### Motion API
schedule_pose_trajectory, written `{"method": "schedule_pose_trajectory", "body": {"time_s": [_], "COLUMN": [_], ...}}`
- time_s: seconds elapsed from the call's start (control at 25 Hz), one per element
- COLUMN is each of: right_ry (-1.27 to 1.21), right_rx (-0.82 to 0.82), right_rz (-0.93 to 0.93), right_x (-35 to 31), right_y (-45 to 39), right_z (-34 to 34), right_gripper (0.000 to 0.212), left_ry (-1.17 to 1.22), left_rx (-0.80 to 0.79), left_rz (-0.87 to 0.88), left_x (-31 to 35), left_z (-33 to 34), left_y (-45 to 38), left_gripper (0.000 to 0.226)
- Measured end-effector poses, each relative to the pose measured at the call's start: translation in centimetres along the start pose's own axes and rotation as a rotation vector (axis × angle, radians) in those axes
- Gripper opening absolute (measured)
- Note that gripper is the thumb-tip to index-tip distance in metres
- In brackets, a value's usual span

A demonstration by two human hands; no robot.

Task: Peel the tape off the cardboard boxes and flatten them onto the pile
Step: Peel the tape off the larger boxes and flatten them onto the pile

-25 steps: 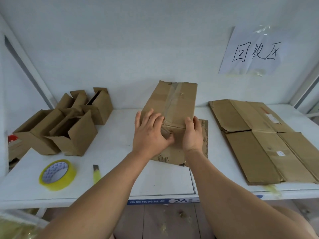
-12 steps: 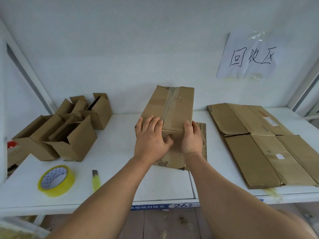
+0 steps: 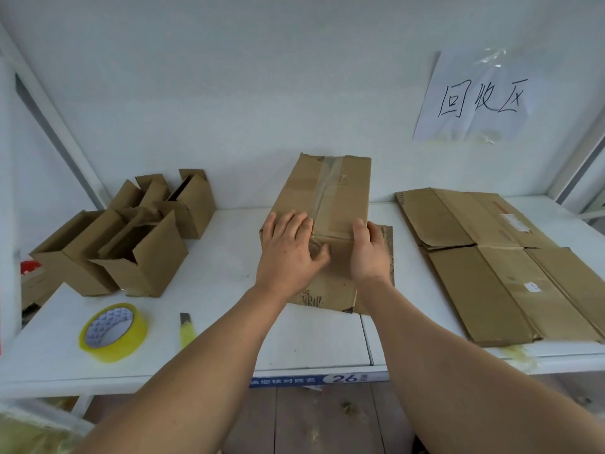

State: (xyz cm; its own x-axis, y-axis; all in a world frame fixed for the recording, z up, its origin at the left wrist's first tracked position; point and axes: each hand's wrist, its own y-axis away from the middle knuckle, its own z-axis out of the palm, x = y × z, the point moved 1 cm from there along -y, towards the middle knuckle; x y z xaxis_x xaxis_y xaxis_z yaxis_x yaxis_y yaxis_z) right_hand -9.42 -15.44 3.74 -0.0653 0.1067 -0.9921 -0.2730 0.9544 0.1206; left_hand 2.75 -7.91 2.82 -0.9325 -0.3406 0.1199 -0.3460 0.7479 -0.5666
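A brown cardboard box (image 3: 330, 194) stands in the middle of the white table, with a strip of clear tape (image 3: 325, 191) running down its top seam. My left hand (image 3: 288, 250) lies on the box's near top edge, thumb and fingers pinching a loosened end of the tape at the front. My right hand (image 3: 368, 253) grips the box's near right corner and holds it steady. A flat cardboard sheet (image 3: 388, 257) lies under the box. The pile of flattened boxes (image 3: 501, 267) lies at the right of the table.
Several open small cardboard boxes (image 3: 131, 237) stand at the left. A yellow tape roll (image 3: 113, 332) and a yellow utility knife (image 3: 186, 330) lie near the front left edge. A paper sign (image 3: 474, 96) hangs on the wall. The table's front edge (image 3: 294, 371) is close to me.
My view has shifted slightly. My left hand has slid a little along the box's near edge at the tape end; my right hand keeps its grip.
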Motion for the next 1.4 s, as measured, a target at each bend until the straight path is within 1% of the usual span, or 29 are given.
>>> {"method": "schedule_pose_trajectory", "body": {"time_s": [0.2, 0.32, 0.44, 0.64, 0.84, 1.04, 1.16, 1.24, 1.32, 1.36, 1.4], "right_ry": [-0.015, -0.005, 0.007, 0.004, 0.012, 0.026, 0.064, 0.090, 0.144, 0.222, 0.338], "right_rx": [0.017, 0.019, 0.016, 0.014, 0.009, 0.006, -0.013, -0.024, 0.010, 0.055, 0.098], "right_rz": [0.008, 0.002, 0.002, 0.000, -0.025, -0.042, -0.048, -0.067, -0.123, -0.191, -0.300], "right_x": [-0.1, 0.0, 0.1, 0.1, 0.5, 0.5, 0.5, 0.7, 0.7, 0.5, 0.2], "right_y": [0.0, -0.1, -0.2, -0.2, -0.5, -0.7, -0.9, -1.0, -1.3, -1.4, -1.4], "right_z": [0.2, 0.2, 0.1, 0.0, 0.1, -0.1, -0.3, -0.4, -0.3, -0.3, -0.4], "right_gripper": [0.050, 0.050, 0.051, 0.052, 0.050, 0.052, 0.053, 0.053, 0.054, 0.053, 0.049], "left_ry": [-0.001, -0.010, -0.001, -0.035, 0.013, 0.029, 0.091, 0.178, 0.220, 0.210, 0.202], "left_rx": [0.043, 0.046, 0.040, -0.013, 0.004, 0.011, 0.028, 0.037, 0.047, 0.062, 0.070], "left_rz": [-0.014, -0.018, -0.004, 0.020, 0.047, 0.033, 0.075, 0.061, -0.035, -0.079, -0.104], "left_x": [0.6, 0.9, 1.0, 0.6, 0.2, 0.3, 0.0, -0.8, -2.0, -2.5, -2.8], "left_z": [0.2, 0.1, 0.1, 0.0, -0.1, -0.1, -0.4, -1.1, -1.7, -1.8, -1.8], "left_y": [-0.1, -0.2, -0.1, 0.0, 0.0, 0.0, 0.0, 0.0, 0.0, 0.3, 0.5], "left_gripper": [0.055, 0.054, 0.056, 0.068, 0.056, 0.050, 0.047, 0.045, 0.047, 0.048, 0.048]}}
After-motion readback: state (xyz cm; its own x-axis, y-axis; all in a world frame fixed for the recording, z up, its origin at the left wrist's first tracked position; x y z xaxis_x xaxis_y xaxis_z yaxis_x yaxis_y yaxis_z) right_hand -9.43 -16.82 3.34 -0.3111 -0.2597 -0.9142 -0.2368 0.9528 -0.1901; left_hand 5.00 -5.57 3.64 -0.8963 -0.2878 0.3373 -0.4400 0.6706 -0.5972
